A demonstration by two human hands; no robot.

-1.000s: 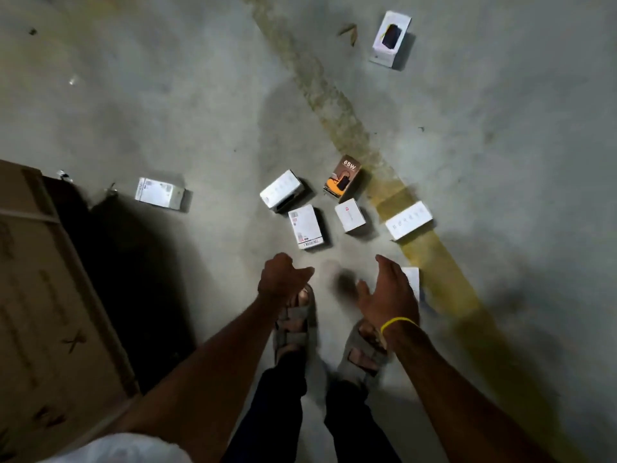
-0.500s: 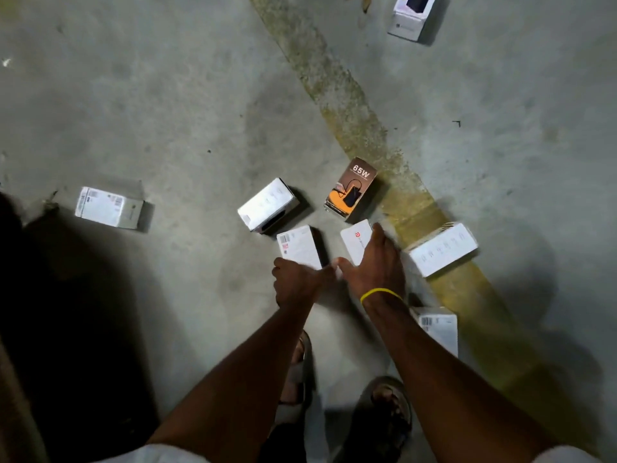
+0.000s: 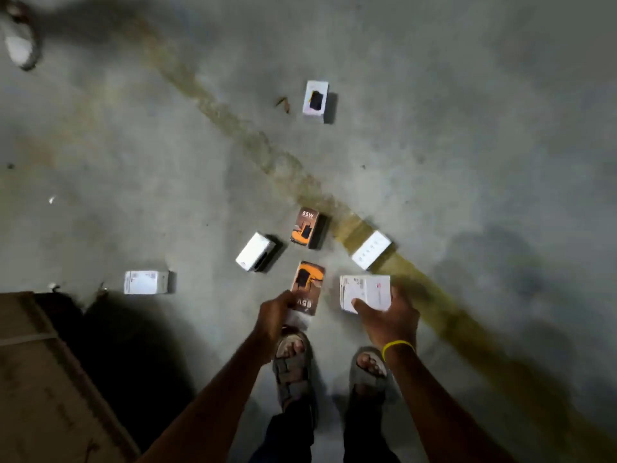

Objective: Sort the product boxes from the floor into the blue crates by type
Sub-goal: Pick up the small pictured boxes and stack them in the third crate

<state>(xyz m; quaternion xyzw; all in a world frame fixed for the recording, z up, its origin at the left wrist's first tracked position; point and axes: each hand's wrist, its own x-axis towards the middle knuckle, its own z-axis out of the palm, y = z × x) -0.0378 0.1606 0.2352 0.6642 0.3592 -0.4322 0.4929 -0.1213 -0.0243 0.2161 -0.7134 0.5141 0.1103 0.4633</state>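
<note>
1. Grey concrete floor (image 3: 467, 135) carries the loose product boxes, and a worn yellow stripe (image 3: 434, 305) runs diagonally across it.
2. Left hand (image 3: 275, 312) grips a brown-and-orange box (image 3: 309, 285) by its near end, fingers curled round it, just ahead of the left sandal (image 3: 293, 365).
3. Right hand (image 3: 389, 320) grasps a white labelled box (image 3: 365, 290) from underneath, thumb along its near edge. A yellow wristband (image 3: 397, 345) sits on that wrist.
4. Just beyond the two held boxes, three more lie on the floor: a brown 65W box (image 3: 306, 227), a plain white box (image 3: 255, 252) to its left, and a white dotted box (image 3: 371, 249) lying on the stripe.
5. Off to the left a white box with labels (image 3: 145, 282) lies alone, near a cardboard carton (image 3: 40, 379).
6. Well apart at the far side, right of the stripe, is a white box with a dark picture (image 3: 315, 101).
</note>
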